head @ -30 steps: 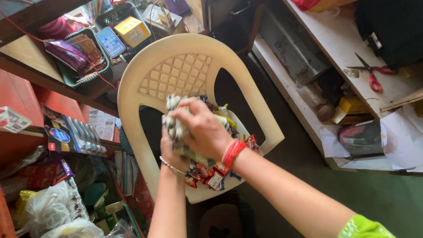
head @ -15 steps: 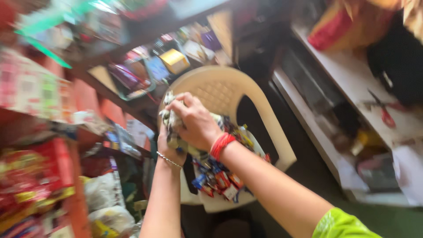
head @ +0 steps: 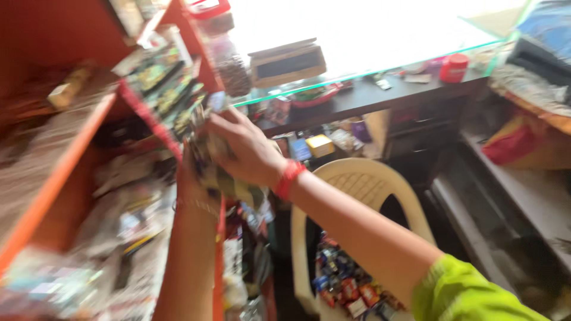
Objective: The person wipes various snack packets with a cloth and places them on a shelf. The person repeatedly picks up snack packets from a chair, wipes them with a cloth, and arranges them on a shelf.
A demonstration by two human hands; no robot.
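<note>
Both hands' grip, right hand over left hand, clamped a bundle of packets against the orange shelf, above the chair, seemingly steadying its loose stack.

A cream plastic chair carries a heap of small coloured packets (blurred) on its seat.

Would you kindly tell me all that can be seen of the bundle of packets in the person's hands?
The bundle of packets is a bunch of small, shiny, many-coloured wrappers, blurred by motion. It is raised in front of the orange shelf, above the cream plastic chair. The right hand closes over its top; the left hand is largely hidden beneath it. Some packets hang loose below the grip.
</note>
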